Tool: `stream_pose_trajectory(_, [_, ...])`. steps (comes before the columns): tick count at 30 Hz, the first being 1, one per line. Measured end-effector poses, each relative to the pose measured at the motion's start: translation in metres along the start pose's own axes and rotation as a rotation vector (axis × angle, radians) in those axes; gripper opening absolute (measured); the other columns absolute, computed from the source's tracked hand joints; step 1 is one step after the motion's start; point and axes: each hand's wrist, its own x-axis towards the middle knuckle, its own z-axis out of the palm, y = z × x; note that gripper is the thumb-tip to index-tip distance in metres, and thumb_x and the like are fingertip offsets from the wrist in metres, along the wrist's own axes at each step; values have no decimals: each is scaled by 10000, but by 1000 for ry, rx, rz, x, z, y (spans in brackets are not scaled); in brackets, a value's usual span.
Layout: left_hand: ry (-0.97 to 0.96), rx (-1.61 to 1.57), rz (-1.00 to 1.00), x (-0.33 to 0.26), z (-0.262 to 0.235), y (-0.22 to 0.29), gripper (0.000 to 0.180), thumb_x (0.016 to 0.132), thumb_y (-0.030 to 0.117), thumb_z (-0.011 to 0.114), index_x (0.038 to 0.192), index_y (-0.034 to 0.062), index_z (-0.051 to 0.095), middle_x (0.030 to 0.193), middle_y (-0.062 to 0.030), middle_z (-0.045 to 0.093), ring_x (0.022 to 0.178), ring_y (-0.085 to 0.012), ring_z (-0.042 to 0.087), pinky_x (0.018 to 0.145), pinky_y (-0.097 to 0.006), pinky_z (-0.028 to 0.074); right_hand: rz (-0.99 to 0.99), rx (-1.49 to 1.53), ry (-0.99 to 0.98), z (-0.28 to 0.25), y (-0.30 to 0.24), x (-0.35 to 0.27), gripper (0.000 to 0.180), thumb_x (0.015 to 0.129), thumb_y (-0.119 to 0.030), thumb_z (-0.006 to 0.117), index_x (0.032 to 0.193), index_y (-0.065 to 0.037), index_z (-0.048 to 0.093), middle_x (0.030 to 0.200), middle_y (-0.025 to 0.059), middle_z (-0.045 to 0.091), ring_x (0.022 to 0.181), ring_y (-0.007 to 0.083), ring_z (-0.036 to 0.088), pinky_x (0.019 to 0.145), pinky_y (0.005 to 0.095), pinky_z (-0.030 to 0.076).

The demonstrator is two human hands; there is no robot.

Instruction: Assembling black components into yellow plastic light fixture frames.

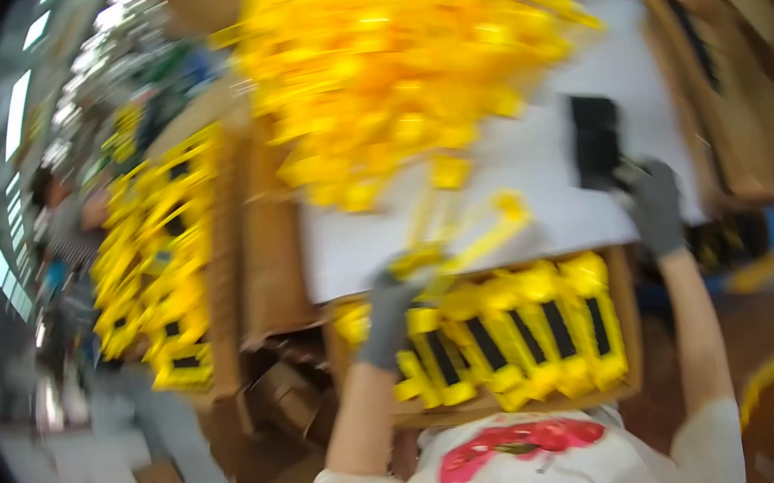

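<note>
My left hand (387, 315), in a grey glove, is closed around a few thin yellow strips (489, 236) that fan out up and to the right. Just below it, a cardboard box (627, 327) holds a row of yellow pieces (527, 335), each with a black band along its middle. My right hand (656, 206), gloved the same way, has its fingertips closed at the lower corner of a flat black rectangular piece (596, 141) over the white surface (556, 190). Motion blur hides the fine detail of both grips.
A large heap of shiny yellow pieces (401, 54) covers the far part of the white surface. To the left stands a carton (270, 247) beside stacked yellow-and-black pieces (161, 271). An open carton (730, 99) borders the right side. A person (72, 224) is at the far left.
</note>
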Motion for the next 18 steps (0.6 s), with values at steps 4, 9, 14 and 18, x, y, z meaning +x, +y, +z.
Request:
stream_pose_trajectory(4, [-66, -133, 31, -13, 34, -19, 313, 866, 180, 669, 1151, 52, 653, 1028, -47, 689, 903, -125, 655, 708, -279, 576, 398, 775, -12, -10, 5, -26, 157, 872, -126, 646, 944, -14, 564, 867, 56, 595, 792, 185, 549, 739, 319, 450])
stream_pose_trajectory(9, [-189, -203, 145, -25, 52, -26, 256, 893, 111, 655, 1133, 19, 648, 982, -40, 676, 875, -108, 641, 716, -258, 580, 441, 963, -358, -81, -119, 6, 95, 899, -100, 556, 931, -11, 564, 712, 23, 531, 599, 102, 505, 565, 241, 393])
stream_pose_trajectory(14, [-263, -159, 80, -41, 56, 2, 232, 891, 60, 637, 1114, -2, 657, 961, -51, 670, 837, -82, 626, 758, -216, 542, 326, 830, -391, -96, -164, 10, 115, 885, -103, 537, 910, 7, 554, 688, 46, 534, 596, 86, 476, 564, 237, 381])
stream_pose_trajectory(18, [-262, -158, 92, -44, 59, 1, 258, 889, 54, 622, 1141, 2, 639, 863, -68, 667, 690, -108, 650, 656, -234, 564, 290, 706, -430, -113, -167, 17, 119, 868, -72, 535, 915, 34, 563, 727, 122, 599, 642, 159, 548, 642, 286, 450])
